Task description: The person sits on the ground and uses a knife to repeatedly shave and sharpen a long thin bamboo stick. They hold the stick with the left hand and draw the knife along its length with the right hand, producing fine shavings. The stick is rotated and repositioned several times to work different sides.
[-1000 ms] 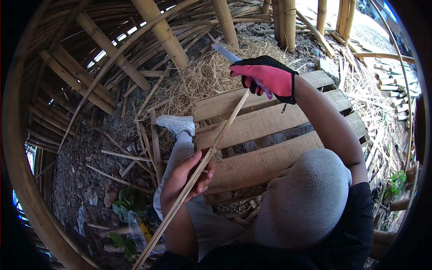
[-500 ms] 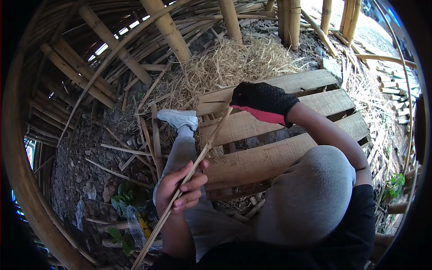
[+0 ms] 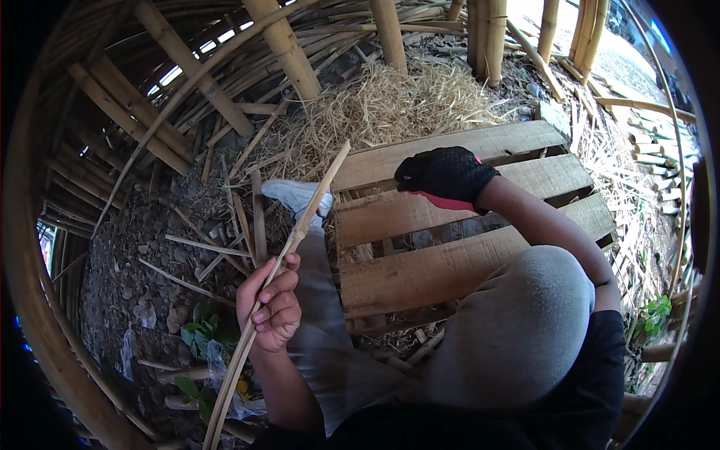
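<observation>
My bare left hand (image 3: 271, 307) is wrapped round a long split bamboo strip (image 3: 301, 226). The strip runs slantwise, from below the hand up to a tapered tip over the far left corner of the slatted wooden pallet (image 3: 442, 214). My right hand (image 3: 446, 178), in a black and red glove, is closed above the pallet's slats, apart from the strip. Whatever sits in its fingers is hidden.
A heap of dry shavings (image 3: 405, 97) lies beyond the pallet. Bamboo poles (image 3: 289, 56) stand at the far side. Loose strips (image 3: 199, 285) and a plastic bag (image 3: 217, 364) lie on the ground to the left. My white shoe (image 3: 296, 196) rests beside the pallet.
My left hand has moved left and down with the bamboo strip, whose tip has come away from my gloved right hand. A thin dark piece beside the glove no longer shows.
</observation>
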### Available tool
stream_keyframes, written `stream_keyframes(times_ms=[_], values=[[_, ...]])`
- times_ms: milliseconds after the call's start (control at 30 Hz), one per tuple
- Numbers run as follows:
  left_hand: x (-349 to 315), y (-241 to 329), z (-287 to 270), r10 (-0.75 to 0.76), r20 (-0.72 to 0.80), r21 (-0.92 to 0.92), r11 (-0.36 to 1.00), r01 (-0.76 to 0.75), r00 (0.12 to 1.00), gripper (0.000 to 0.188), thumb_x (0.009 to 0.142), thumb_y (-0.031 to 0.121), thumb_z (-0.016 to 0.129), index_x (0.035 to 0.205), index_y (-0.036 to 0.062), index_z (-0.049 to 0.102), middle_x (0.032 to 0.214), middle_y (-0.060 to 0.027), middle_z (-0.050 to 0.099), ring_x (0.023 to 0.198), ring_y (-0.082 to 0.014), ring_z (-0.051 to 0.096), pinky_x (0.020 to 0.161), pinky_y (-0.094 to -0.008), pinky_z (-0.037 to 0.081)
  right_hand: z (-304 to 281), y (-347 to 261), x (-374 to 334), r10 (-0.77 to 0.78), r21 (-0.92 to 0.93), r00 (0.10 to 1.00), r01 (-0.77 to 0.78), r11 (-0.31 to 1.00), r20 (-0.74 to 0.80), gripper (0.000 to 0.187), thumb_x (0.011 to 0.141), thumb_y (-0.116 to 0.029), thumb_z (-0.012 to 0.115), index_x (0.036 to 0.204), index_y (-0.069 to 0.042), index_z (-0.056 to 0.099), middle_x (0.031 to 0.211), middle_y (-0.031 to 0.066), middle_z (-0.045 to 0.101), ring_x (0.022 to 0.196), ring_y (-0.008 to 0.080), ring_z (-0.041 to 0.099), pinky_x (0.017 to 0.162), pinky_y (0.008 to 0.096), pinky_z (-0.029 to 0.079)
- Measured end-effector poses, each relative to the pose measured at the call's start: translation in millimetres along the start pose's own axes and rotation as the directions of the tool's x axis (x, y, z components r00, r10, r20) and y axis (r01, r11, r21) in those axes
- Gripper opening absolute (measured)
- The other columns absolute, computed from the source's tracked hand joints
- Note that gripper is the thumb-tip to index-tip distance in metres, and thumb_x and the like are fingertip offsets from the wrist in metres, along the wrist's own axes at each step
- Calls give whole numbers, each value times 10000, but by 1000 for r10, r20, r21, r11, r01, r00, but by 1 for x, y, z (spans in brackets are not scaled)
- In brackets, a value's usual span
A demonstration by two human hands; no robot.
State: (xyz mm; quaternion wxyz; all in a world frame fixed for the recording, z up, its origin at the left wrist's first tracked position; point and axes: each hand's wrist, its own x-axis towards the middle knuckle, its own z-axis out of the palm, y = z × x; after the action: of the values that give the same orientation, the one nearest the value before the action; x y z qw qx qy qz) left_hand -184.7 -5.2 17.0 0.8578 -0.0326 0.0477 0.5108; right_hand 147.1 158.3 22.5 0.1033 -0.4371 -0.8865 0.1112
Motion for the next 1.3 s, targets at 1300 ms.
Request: stream_keyframes(times_ms=[1300], values=[[16,-30,7,-157,-7,105,982,157,988,271,1111,227,226,1187,-11,332,654,-82,482,364,-125,497,267,-196,342,-22,-45,-20,-210,-44,877,253,966,433,372,985,-402,541,1168,-131,720,1146,116,712,1087,324,672,918,430,539]])
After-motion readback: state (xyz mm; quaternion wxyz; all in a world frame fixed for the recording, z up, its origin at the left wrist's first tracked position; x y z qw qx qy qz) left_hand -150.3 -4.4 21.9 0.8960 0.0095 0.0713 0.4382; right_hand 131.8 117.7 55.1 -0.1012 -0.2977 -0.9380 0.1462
